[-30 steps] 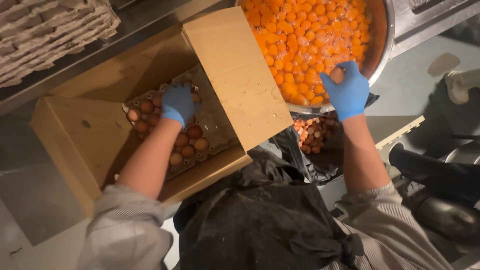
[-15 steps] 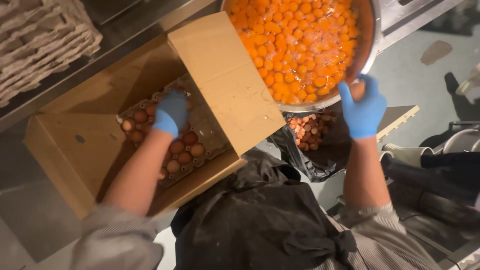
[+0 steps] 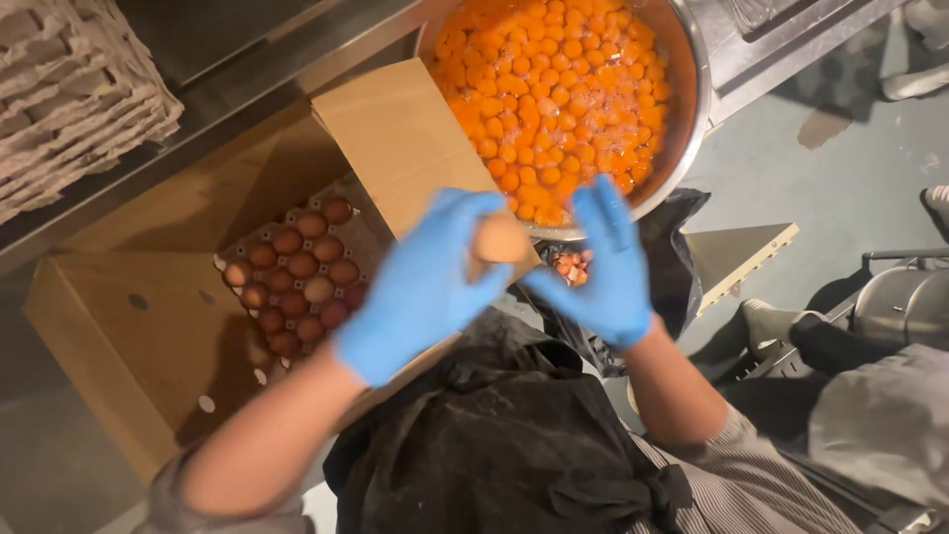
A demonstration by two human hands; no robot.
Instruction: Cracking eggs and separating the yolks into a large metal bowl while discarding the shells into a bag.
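Note:
Both hands wear blue gloves and meet in front of me. My left hand holds a brown egg near the rim of a big metal bowl full of orange egg yolks. My right hand is beside the egg with fingers spread, its fingertips close to it. Left of my hands an open cardboard box holds a tray of brown eggs.
Stacked grey pulp egg trays lie at the top left on a metal counter. A black bag with broken eggshells hangs below the bowl. A dark apron covers my front. At the right are another person's shoe and a metal pot.
My left hand has left the egg tray in the box and come up with an egg. My right hand has dropped from the bowl's rim to meet it.

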